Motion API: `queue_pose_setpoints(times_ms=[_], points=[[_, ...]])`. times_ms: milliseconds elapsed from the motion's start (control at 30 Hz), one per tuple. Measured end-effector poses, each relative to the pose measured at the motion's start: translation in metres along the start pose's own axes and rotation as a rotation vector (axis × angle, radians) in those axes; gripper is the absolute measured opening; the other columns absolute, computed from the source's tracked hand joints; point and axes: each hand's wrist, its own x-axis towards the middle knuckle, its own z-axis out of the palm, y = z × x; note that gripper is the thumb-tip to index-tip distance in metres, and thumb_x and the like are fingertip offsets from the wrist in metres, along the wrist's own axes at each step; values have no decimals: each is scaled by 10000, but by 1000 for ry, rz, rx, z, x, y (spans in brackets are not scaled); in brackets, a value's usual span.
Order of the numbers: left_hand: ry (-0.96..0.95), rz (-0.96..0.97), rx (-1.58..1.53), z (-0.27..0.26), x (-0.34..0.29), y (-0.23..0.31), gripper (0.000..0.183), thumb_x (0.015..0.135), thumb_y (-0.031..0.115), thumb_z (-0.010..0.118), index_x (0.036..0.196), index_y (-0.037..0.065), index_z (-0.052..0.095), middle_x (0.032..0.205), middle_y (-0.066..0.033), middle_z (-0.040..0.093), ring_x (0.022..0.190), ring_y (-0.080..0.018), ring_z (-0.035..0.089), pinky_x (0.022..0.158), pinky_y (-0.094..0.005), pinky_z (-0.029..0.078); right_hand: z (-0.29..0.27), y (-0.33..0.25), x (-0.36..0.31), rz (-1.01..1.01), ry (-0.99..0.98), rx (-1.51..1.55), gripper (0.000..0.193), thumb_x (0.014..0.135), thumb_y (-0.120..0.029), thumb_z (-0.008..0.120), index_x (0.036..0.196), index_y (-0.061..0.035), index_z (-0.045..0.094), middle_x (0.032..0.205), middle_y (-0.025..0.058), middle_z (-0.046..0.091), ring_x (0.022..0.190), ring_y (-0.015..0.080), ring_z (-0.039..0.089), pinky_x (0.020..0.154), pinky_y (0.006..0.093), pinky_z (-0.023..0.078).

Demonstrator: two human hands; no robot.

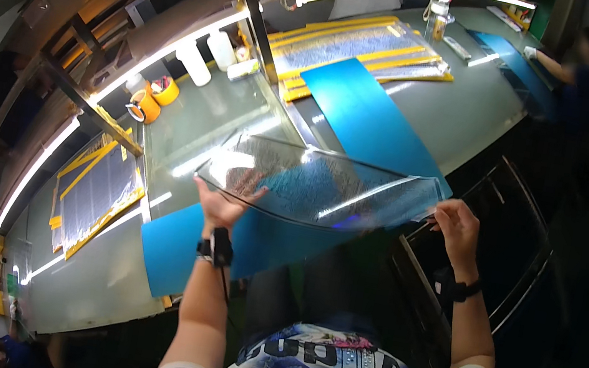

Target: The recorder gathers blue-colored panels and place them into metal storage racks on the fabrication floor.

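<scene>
A clear, glossy panel (pixel 310 183) with dark edges is held up in front of me, tilted, with strips of light mirrored in it. My left hand (pixel 222 207) grips its near left edge, palm up, some fingers showing dimly through the sheet. At the right end, my right hand (pixel 459 223) pinches the corner between thumb and fingers. Below the panel lies a blue sheet (pixel 182 247), reaching over the table's near edge. Another blue sheet (pixel 368 114) stretches across the table behind the panel, partly covered by it.
Stacked panels with yellow borders (pixel 368 44) lie at the back, more (pixel 101 198) at left. Orange tape rolls (pixel 144 104) and white bottles (pixel 194 64) stand under a light bar. A metal-framed rack (pixel 530 262) is at right. A co-worker (pixel 584 84) sits far right.
</scene>
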Motion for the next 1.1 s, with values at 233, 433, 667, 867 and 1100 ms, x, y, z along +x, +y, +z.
queue_pose_setpoints(times_ms=[233,433,667,867,1100], points=[[201,13,643,-35,1,99,563,833,419,527,1228,49,374,1221,-145,458,1105,-315,451,879,-465,384,41,23,-5,224,-52,130,354,816,20,501,1157,-8,409,788,72,604,607,65,530,536,181,428],[395,147,1260,-21,-106,152,248,846,161,540,1028,3,483,942,-125,610,772,-235,619,610,-292,489,85,48,-21,448,-129,230,75,821,-16,518,867,26,560,718,58,600,587,91,571,510,199,457],[631,14,1337,-87,-198,162,116,837,91,525,915,42,455,877,-161,628,654,-204,635,557,-282,513,123,51,-28,335,-170,-133,72,754,-24,593,747,2,526,648,83,546,562,167,545,517,271,442],[703,29,1285,-103,-214,150,107,845,85,512,916,40,446,888,-161,626,632,-185,633,524,-258,503,132,70,-36,159,-121,-267,123,740,-21,602,726,0,482,652,85,492,557,187,476,524,295,397],[700,65,1240,-110,-229,146,111,841,80,519,912,43,441,886,-161,623,643,-188,632,534,-259,502,135,65,-37,341,-155,-110,144,770,-44,595,724,4,467,617,105,527,532,186,542,504,290,445]])
